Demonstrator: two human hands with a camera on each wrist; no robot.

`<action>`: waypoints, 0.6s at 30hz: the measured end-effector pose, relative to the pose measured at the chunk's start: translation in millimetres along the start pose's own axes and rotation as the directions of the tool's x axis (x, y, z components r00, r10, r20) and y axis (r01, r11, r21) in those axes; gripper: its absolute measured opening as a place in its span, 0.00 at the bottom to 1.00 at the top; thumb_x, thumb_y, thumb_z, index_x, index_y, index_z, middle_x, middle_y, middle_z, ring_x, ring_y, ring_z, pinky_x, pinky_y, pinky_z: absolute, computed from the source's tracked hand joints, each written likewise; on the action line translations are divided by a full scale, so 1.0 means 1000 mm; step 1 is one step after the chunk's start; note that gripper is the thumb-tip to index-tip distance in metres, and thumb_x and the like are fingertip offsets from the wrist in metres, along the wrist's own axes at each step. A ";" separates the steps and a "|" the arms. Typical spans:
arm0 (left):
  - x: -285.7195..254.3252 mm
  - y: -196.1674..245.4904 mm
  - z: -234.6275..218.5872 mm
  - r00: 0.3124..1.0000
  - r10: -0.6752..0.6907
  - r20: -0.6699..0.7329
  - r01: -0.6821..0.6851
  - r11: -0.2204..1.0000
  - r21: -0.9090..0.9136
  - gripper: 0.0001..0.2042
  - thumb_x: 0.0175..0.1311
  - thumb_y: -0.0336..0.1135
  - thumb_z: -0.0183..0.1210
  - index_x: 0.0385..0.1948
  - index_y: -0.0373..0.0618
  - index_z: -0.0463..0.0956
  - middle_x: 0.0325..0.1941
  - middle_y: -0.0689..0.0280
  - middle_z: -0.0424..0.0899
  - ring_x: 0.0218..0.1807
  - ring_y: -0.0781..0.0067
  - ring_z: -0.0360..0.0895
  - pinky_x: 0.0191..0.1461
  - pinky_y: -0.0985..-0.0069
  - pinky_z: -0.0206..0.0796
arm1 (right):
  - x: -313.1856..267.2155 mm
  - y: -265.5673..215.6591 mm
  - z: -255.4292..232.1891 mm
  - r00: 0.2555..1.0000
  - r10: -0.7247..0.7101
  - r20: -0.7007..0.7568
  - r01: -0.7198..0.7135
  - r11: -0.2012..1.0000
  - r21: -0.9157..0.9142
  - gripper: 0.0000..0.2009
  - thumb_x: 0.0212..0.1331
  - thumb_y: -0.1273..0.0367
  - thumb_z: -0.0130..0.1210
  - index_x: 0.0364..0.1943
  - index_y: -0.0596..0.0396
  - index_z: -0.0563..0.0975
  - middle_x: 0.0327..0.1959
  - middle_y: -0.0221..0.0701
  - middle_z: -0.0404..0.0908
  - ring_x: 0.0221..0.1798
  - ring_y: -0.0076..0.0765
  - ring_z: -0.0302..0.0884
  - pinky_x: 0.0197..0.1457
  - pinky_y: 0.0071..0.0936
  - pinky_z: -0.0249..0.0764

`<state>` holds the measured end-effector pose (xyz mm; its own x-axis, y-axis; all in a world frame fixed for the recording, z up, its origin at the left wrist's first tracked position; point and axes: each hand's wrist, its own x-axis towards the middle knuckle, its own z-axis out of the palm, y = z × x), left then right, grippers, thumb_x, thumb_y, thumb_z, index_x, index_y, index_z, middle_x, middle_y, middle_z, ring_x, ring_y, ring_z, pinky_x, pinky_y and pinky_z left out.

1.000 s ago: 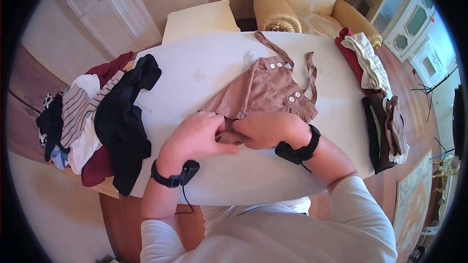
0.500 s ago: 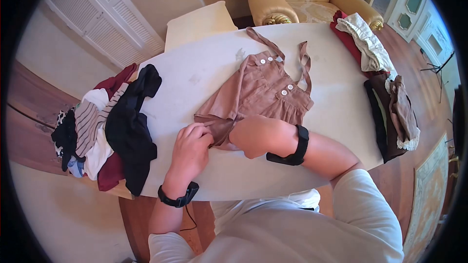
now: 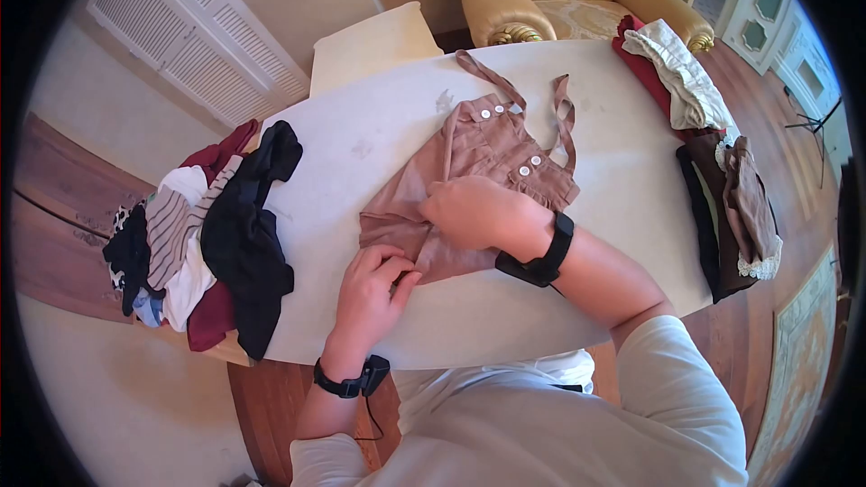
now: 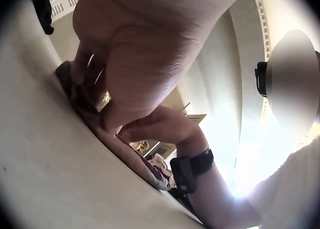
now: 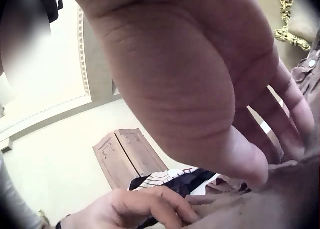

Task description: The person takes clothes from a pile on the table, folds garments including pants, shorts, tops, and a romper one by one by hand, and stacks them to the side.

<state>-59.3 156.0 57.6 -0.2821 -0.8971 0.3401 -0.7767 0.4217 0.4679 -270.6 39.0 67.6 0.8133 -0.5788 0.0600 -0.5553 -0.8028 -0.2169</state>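
A brown pinafore dress [image 3: 478, 140] with white buttons and two long straps lies on the white table, its straps pointing away from me. My left hand [image 3: 374, 289] is at the lower left of its hem, fingers bent and thumb against the cloth, pinching the edge. In the left wrist view, the dress [image 4: 132, 156] runs under those fingertips. Across the skirt, my right hand [image 3: 483, 214] rests with fingers loosely extended. The right wrist view shows that hand's thumb [image 5: 250, 164] and spread fingertips touching the fabric.
A heap of clothes [image 3: 180, 243], with a black garment [image 3: 248, 234] on its near side, lies along the left of the table [image 3: 622, 243]. Folded clothes [image 3: 735, 207] and a cream garment [image 3: 681, 81] line the right edge. A gold armchair [image 3: 577, 0] stands behind.
The bunched lower part of the skirt has been spread flatter. My right hand has moved up over the cloth; my left hand has moved down to the hem. The head view has shifted.
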 end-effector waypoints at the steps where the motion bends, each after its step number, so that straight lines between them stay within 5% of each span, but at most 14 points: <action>1: -0.001 -0.002 0.002 0.996 0.085 0.033 -0.088 0.992 0.088 0.07 0.59 0.29 0.68 0.37 0.41 0.81 0.44 0.58 0.83 0.46 0.53 0.81 0.51 0.62 0.74 | 0.000 0.003 -0.003 0.997 -0.019 0.072 0.017 0.999 0.036 0.09 0.55 0.73 0.58 0.39 0.58 0.83 0.41 0.44 0.83 0.42 0.55 0.85 0.45 0.45 0.80; 5: -0.001 -0.005 -0.010 0.999 0.046 -0.019 -0.042 0.980 0.195 0.12 0.60 0.32 0.70 0.42 0.39 0.81 0.44 0.57 0.83 0.46 0.55 0.82 0.49 0.64 0.75 | -0.002 0.013 -0.027 0.992 0.100 0.082 -0.110 0.986 0.128 0.10 0.55 0.73 0.57 0.41 0.56 0.83 0.43 0.42 0.83 0.46 0.57 0.84 0.50 0.47 0.78; 7: 0.001 -0.005 -0.019 0.967 -0.248 -0.058 0.254 0.953 0.164 0.15 0.59 0.39 0.72 0.41 0.40 0.80 0.43 0.56 0.82 0.45 0.52 0.81 0.49 0.61 0.74 | -0.005 0.018 -0.031 0.992 0.120 -0.049 -0.113 0.986 0.126 0.11 0.55 0.73 0.56 0.41 0.56 0.83 0.44 0.42 0.83 0.48 0.55 0.84 0.51 0.48 0.78; 8: 0.000 -0.015 -0.019 0.950 -0.308 -0.045 0.311 0.933 0.180 0.26 0.59 0.48 0.72 0.49 0.37 0.77 0.41 0.55 0.84 0.43 0.51 0.82 0.47 0.60 0.75 | -0.005 0.018 -0.027 0.991 0.122 -0.055 -0.114 0.985 0.128 0.11 0.55 0.73 0.56 0.41 0.56 0.83 0.44 0.42 0.83 0.48 0.55 0.84 0.51 0.48 0.78; 9: 0.002 -0.016 -0.024 0.952 -0.302 -0.044 0.305 0.934 0.184 0.26 0.59 0.48 0.72 0.49 0.37 0.77 0.41 0.55 0.84 0.43 0.51 0.82 0.47 0.60 0.75 | -0.003 0.016 -0.023 0.993 0.102 -0.061 -0.095 0.989 0.118 0.11 0.55 0.74 0.56 0.42 0.56 0.83 0.44 0.42 0.83 0.48 0.55 0.84 0.51 0.48 0.78; 11: 0.009 -0.015 -0.030 0.799 -0.590 0.117 0.557 0.799 0.227 0.40 0.55 0.58 0.74 0.57 0.31 0.71 0.38 0.53 0.85 0.39 0.53 0.84 0.44 0.62 0.76 | 0.000 0.011 -0.017 0.993 0.090 -0.075 -0.082 0.991 0.110 0.12 0.54 0.74 0.55 0.42 0.57 0.83 0.43 0.42 0.83 0.48 0.56 0.84 0.51 0.48 0.78; 13: 0.014 -0.015 -0.028 0.768 -0.615 0.180 0.591 0.788 0.172 0.46 0.52 0.61 0.75 0.62 0.29 0.66 0.36 0.54 0.85 0.38 0.55 0.84 0.43 0.64 0.76 | 0.004 0.002 -0.015 0.991 -0.036 0.133 0.020 0.993 0.120 0.13 0.54 0.75 0.55 0.45 0.58 0.83 0.43 0.43 0.83 0.48 0.56 0.84 0.49 0.46 0.79; 15: 0.014 -0.014 -0.025 0.728 -0.641 0.242 0.634 0.764 0.118 0.53 0.49 0.63 0.76 0.67 0.27 0.61 0.34 0.55 0.85 0.37 0.57 0.84 0.43 0.67 0.76 | 0.006 -0.002 -0.008 0.981 0.019 0.193 -0.050 0.986 0.157 0.13 0.53 0.76 0.55 0.43 0.60 0.84 0.43 0.44 0.84 0.48 0.56 0.84 0.50 0.45 0.80; 18: 0.012 -0.013 -0.018 0.791 -0.567 0.229 0.563 0.822 0.088 0.59 0.46 0.61 0.78 0.72 0.29 0.53 0.33 0.58 0.84 0.36 0.64 0.83 0.42 0.69 0.75 | 0.004 -0.006 -0.013 0.963 0.052 0.266 -0.092 0.986 0.137 0.11 0.53 0.75 0.57 0.38 0.60 0.86 0.42 0.46 0.85 0.48 0.55 0.85 0.51 0.44 0.80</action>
<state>-42.6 142.4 70.3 0.0883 -0.9792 -0.1825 -0.8464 -0.1704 0.5045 -266.0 39.7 82.0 0.7999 -0.5611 -0.2129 -0.5985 -0.7190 -0.3534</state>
